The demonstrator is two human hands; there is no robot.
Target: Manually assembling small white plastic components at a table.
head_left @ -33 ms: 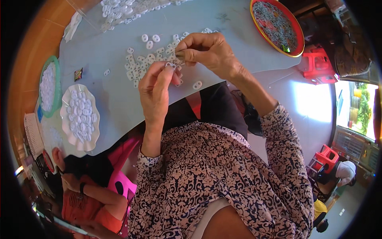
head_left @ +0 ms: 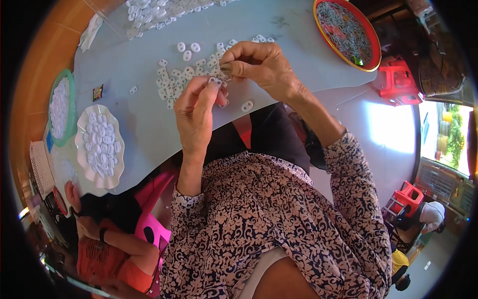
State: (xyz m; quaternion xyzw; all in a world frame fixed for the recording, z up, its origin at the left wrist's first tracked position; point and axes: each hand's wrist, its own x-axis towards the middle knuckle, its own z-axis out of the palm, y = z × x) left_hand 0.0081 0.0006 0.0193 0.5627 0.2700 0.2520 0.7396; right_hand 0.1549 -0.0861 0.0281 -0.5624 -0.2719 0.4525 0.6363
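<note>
Between the thumb and fingertips of my left hand [head_left: 196,114] is a small white plastic piece with two holes [head_left: 215,80]. Just beyond it to the right, my right hand [head_left: 268,69] is closed in a pinch; whatever its fingertips hold is too small or hidden to name. Under and behind both hands lies a loose heap of similar white two-hole pieces [head_left: 173,85]. Three larger white oval pieces [head_left: 187,56] rest just beyond the heap. One more white oval piece [head_left: 247,105] sits at the near table edge, below my right hand.
On the grey table [head_left: 144,99], a scalloped white dish [head_left: 119,164] and a green basket [head_left: 72,119] of white pieces stand left. A red bowl [head_left: 374,42] of small metal parts is far right. A small wrapper [head_left: 98,92] lies left. Another person's arm [head_left: 127,244] is lower left.
</note>
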